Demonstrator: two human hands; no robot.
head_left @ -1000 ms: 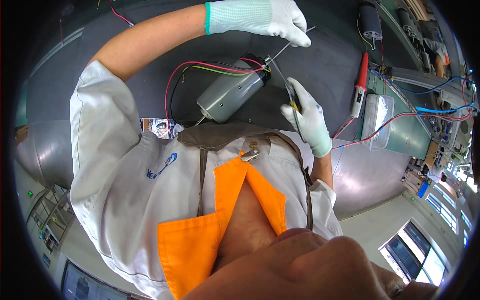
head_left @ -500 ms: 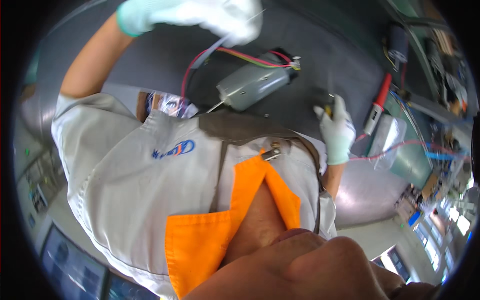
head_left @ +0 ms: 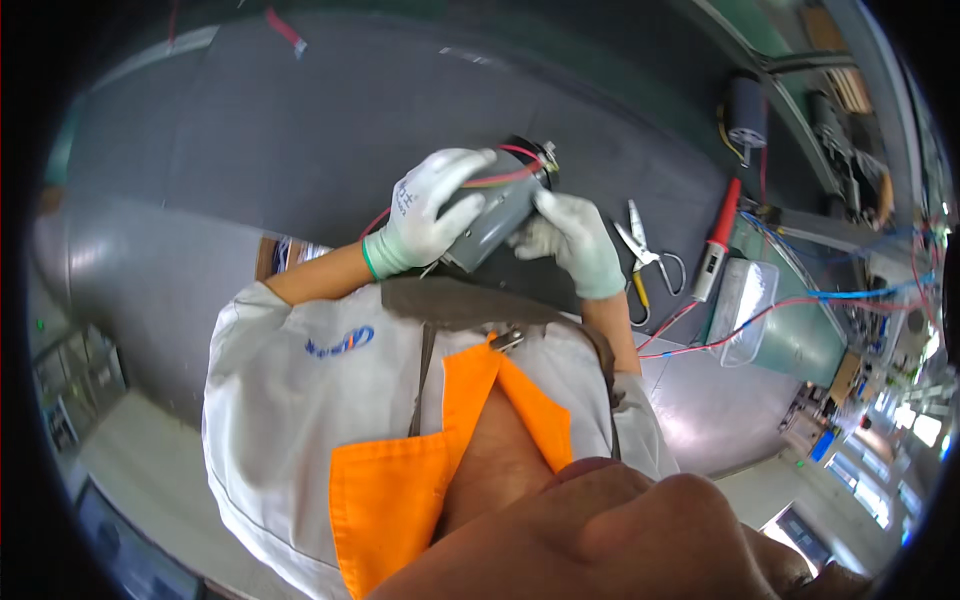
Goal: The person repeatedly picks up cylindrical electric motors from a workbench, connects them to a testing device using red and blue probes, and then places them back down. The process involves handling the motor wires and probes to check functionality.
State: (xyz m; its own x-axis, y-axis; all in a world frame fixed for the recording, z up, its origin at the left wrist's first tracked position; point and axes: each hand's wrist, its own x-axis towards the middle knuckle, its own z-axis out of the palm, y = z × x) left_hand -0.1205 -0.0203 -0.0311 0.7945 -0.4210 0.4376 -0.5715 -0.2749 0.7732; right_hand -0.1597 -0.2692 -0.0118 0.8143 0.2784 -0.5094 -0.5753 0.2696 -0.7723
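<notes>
A grey cylindrical motor (head_left: 492,225) lies tilted on the dark bench in front of me, its black end cap pointing away to the right. Red and yellow wires (head_left: 500,180) run along its top. White gloves cover both hands. My left hand (head_left: 432,205) is closed round the motor's left side, with thumb and fingers over the casing and wires. From the right, my right hand (head_left: 578,245) grips the casing near the cap, thumb against it and the other fingers curled, partly hidden. Scissors (head_left: 645,258) with a yellow-marked handle lie just right of that hand.
A red-and-white pen-shaped tool (head_left: 718,240) with a red cable lies farther right, beside a transparent plastic box (head_left: 748,305). Another motor (head_left: 746,110) stands at the far right. A short red strip (head_left: 286,32) lies at the far left.
My left hand has come down from the upper left onto the motor, and the pale strip near it is gone from view. My right hand has let go of the scissors and moved to the motor.
</notes>
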